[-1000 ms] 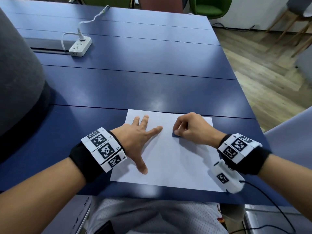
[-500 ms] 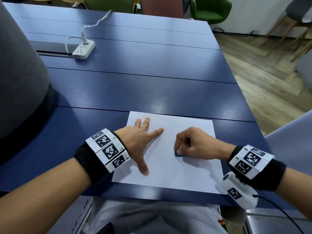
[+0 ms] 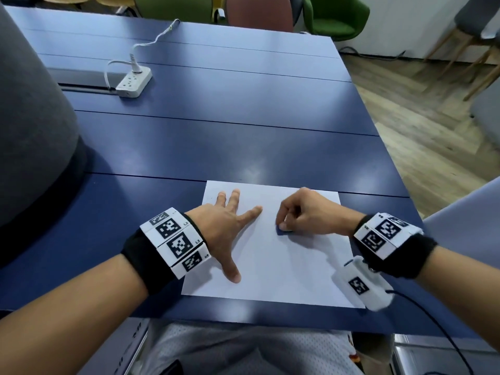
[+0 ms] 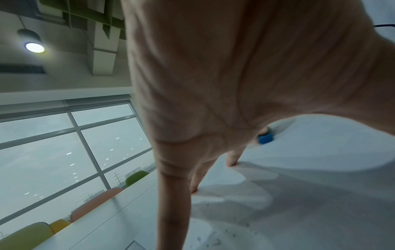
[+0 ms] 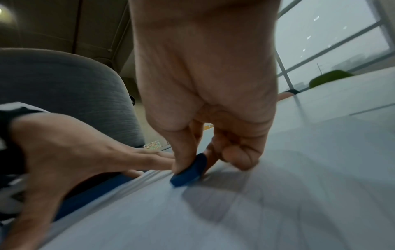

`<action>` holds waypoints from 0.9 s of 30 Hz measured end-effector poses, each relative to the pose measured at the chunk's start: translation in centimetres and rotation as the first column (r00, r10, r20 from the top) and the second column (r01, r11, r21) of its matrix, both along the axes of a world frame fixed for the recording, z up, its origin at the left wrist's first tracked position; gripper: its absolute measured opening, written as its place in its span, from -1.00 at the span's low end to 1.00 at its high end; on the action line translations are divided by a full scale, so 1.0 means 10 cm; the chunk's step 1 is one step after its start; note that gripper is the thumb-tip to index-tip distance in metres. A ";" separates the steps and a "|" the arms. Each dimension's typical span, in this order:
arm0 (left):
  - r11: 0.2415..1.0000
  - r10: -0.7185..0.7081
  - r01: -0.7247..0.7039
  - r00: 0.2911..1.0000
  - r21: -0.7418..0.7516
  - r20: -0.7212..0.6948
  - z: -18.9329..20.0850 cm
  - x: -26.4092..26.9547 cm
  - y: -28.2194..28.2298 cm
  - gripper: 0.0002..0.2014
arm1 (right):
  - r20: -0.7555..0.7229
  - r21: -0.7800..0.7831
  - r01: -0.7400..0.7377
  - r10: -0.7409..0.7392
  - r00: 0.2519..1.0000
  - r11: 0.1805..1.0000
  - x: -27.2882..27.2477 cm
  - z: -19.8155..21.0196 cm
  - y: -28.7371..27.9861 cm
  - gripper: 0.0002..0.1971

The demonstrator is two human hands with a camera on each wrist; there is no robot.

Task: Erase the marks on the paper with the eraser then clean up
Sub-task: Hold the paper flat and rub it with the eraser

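A white sheet of paper (image 3: 284, 266) lies at the near edge of the blue table (image 3: 230, 136). My left hand (image 3: 230, 228) lies flat on the paper's left part, fingers spread, holding it down. My right hand (image 3: 305, 215) pinches a small blue eraser (image 3: 282, 231) between thumb and fingers and presses it onto the paper's middle. In the right wrist view the eraser (image 5: 190, 170) is tilted, its lower corner on the sheet. The left wrist view shows the eraser (image 4: 265, 138) beyond my palm and small dark crumbs (image 4: 233, 235) on the paper.
A white power strip (image 3: 134, 82) with a cable sits far back left on the table. A large grey rounded object (image 3: 29, 136) stands at the left edge. Coloured chairs (image 3: 332, 16) line the far side. Wooden floor lies to the right.
My right hand has rubbed the eraser back and forth over the paper's middle, nearer me half a second ago and further up again now. The left hand has stayed flat on the sheet.
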State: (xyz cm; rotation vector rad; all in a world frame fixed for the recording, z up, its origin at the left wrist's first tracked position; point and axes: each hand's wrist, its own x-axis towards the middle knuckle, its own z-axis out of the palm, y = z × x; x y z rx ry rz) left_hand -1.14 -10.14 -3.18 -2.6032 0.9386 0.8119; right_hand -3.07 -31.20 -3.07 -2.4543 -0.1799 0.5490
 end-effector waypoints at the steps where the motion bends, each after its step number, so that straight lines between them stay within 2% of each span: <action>1: 1.000 -0.003 0.003 1.000 0.000 0.001 0.00 0.00 0.00 0.45 | 0.048 -0.006 0.042 -0.042 0.998 0.999 0.11 0.00 -0.02 -0.93; 5: 1.000 -0.003 0.003 1.000 -0.006 -0.001 0.00 0.00 0.01 0.45 | 0.148 0.094 0.246 -0.258 0.955 0.965 0.33 -0.03 -0.05 -0.92; 7: 1.000 -0.003 0.003 1.000 -0.013 0.000 -0.01 0.01 0.02 0.45 | 0.113 0.084 0.213 -0.222 0.969 0.973 0.24 -0.05 -0.05 -0.93; 10: 1.000 -0.002 0.002 1.000 -0.014 -0.002 -0.02 0.02 0.02 0.45 | -0.016 0.016 0.096 -0.096 0.995 0.995 0.15 -0.03 -0.05 -0.93; 15: 1.000 -0.008 0.008 1.000 -0.004 -0.007 -0.03 0.02 0.02 0.45 | 0.108 0.127 0.256 -0.270 0.957 0.958 0.28 -0.06 -0.07 -0.93; 17: 1.000 -0.007 0.007 1.000 0.002 -0.006 -0.04 0.03 0.01 0.45 | 0.058 0.108 0.194 -0.201 0.978 0.975 0.16 -0.07 -0.07 -0.93; 20: 1.000 -0.005 0.005 1.000 0.005 -0.002 -0.04 0.03 0.01 0.46 | -0.050 0.032 0.021 -0.019 0.999 0.999 0.05 -0.02 -0.06 -0.96; 22: 1.000 -0.010 0.010 1.000 0.012 -0.007 -0.04 0.03 0.00 0.46 | 0.007 0.015 0.039 -0.039 0.999 0.999 0.18 0.01 -0.03 -0.93; 24: 1.000 -0.013 0.013 1.000 0.013 -0.008 -0.04 0.03 0.00 0.46 | 0.067 0.057 0.123 -0.127 0.990 0.991 0.34 0.02 0.01 -0.91; 27: 1.000 -0.010 0.011 1.000 0.017 -0.013 -0.04 0.03 0.01 0.46 | 0.075 0.100 0.173 -0.181 0.981 0.980 0.36 0.03 0.02 -0.91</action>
